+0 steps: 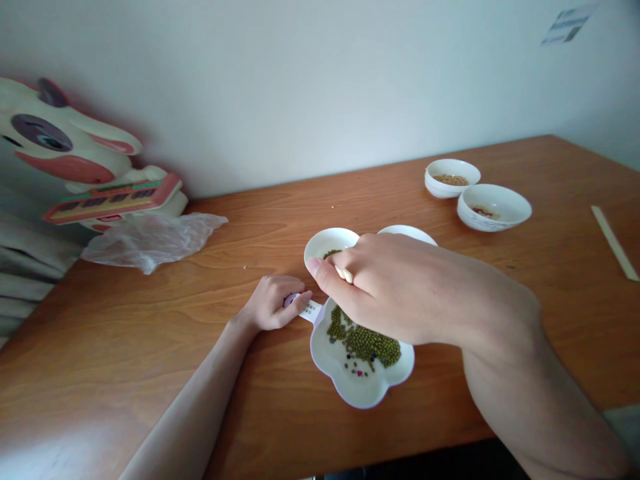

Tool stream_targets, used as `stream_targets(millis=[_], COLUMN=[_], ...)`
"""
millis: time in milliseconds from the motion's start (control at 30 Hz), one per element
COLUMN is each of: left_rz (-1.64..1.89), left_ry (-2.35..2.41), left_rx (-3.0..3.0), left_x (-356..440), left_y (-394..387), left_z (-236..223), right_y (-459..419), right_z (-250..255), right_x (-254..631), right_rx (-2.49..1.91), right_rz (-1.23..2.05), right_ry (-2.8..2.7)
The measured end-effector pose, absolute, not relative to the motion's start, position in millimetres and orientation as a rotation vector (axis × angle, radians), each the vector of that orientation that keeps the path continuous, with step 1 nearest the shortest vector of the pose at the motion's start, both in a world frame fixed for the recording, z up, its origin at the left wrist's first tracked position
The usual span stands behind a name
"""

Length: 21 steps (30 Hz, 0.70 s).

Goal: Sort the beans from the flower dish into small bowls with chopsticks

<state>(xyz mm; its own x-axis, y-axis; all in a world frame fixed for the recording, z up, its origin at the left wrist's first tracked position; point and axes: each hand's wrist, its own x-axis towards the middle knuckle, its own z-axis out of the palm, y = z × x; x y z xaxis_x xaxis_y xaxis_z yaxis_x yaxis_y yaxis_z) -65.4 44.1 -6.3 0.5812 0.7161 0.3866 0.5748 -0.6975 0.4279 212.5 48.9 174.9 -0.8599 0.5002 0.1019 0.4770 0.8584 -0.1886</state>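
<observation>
A white flower-shaped dish [363,395] with a lilac rim lies on the table, with green mung beans [373,345] and a few dark and pink bits inside. Its labelled handle is pinched between the thumb and fingers of my left hand [275,302]. Above the dish's far side, my right hand [400,287] is closed around a cream-coloured object [344,273]; only its end shows, so its kind is unclear. Partly behind that hand stands a white bowl [320,243] with green beans in it. Another white bowl [409,231] is mostly covered by the hand.
Toward the back right stand a white bowl [436,187] of tan grains and a white bowl [505,217] with reddish bits. A pale flat stick [614,242] lies at the right. On the left are a clear plastic bag [155,240] and a cow-shaped toy keyboard [107,197].
</observation>
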Motion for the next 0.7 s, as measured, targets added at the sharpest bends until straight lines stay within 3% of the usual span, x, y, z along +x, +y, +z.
stream_targets(millis=[400,700], left_rz=[0.791,0.647], left_ry=[1.024,1.077], left_rx=[2.581,2.513], left_x=[-64.4,-65.7], left_y=[44.2,43.1], left_z=[-5.8,-4.5], right_y=[53.2,58.2], right_z=[169.9,181.0], right_x=[207.8,213.4], right_rx=[-0.737,-0.895], right_rz=[0.188,0.421], right_ry=[-2.838,-2.742])
